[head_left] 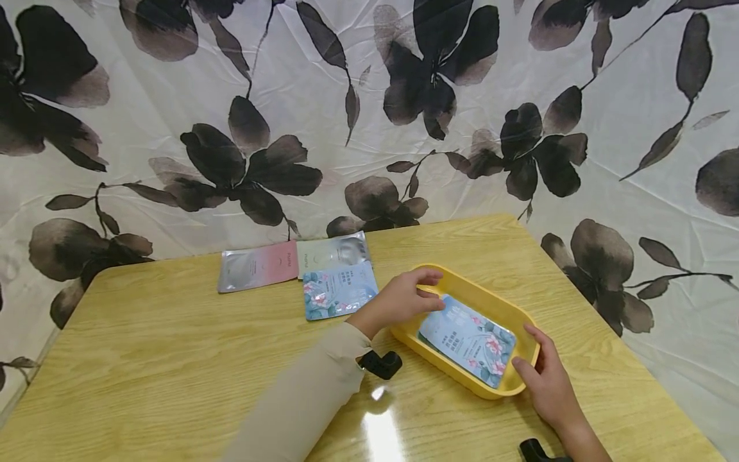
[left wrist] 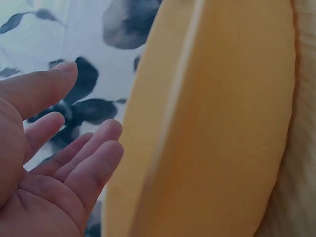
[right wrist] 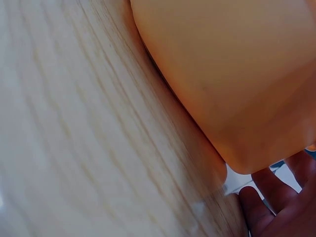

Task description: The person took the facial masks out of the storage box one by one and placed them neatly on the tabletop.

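Observation:
A yellow tray (head_left: 439, 364) sits on the table, with a blue floral sachet (head_left: 467, 337) lying in it. The edge of something greenish shows beneath that sachet. My left hand (head_left: 404, 296) hovers over the tray's left end, fingers apart and loosely bent. Nothing is between its thumb and fingers in the left wrist view, where the tray's yellow wall (left wrist: 222, 118) stands beside it. At the tray's right end my right hand (head_left: 547, 385) grips the rim, thumb on the inner side and fingers outside. Only some fingers (right wrist: 276, 192) show below the tray in the right wrist view.
Left of the tray lie another blue floral sachet (head_left: 339, 292), a pink and silver sachet (head_left: 260, 266) and a pale green and silver one (head_left: 331, 251). The wooden table (head_left: 173, 359) meets a floral cloth (head_left: 323, 115) along its back edge.

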Available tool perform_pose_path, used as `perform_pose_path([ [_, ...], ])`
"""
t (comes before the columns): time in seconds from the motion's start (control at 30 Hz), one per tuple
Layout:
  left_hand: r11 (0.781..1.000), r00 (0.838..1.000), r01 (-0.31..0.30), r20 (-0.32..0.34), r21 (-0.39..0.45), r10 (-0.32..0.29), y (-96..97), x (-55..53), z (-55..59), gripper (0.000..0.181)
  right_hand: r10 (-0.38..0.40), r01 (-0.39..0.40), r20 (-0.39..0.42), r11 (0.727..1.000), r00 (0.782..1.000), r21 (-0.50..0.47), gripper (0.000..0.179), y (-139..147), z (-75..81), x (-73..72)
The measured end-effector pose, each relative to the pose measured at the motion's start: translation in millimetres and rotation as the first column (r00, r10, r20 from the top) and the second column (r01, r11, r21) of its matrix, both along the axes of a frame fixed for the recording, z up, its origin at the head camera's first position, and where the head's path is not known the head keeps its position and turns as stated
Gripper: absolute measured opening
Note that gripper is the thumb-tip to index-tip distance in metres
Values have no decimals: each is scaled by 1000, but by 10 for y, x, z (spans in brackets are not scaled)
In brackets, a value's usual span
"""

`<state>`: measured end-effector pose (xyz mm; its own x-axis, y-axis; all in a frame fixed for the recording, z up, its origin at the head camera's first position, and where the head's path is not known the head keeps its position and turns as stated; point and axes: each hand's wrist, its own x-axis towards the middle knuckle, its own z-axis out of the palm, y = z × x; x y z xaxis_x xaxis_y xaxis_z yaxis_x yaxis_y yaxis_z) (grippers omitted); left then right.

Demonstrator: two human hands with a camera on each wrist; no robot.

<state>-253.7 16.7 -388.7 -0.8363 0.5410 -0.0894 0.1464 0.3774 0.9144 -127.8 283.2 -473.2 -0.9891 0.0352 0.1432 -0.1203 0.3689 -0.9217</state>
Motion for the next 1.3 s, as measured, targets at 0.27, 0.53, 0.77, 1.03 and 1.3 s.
perform_pose_path([
  [0.27, 993, 1000, 27, 12, -119, -26, 203, 53, -160, 58, 31, -33, -27, 996, 999, -83, 58, -31, -8, 2],
  [0.53, 970, 998, 2, -58, -242, -16, 253, 64, -202, 57, 28, -31, -26, 996, 999, -85, 58, -24, -11, 0],
  [0.77, 933, 994, -9, -103, -360, -30, 293, 63, -213, 57, 24, -26, -25, 997, 999, -75, 58, -19, -12, 3],
  [1.03, 933, 992, -9, -120, -361, -37, 302, 43, -234, 51, 21, -22, -16, 998, 1000, -66, 58, -11, -2, 2],
  [1.3, 956, 995, 1, -99, -295, -32, 273, 42, -235, 46, 18, -19, -25, 999, 1000, -47, 58, 1, -16, 0],
])
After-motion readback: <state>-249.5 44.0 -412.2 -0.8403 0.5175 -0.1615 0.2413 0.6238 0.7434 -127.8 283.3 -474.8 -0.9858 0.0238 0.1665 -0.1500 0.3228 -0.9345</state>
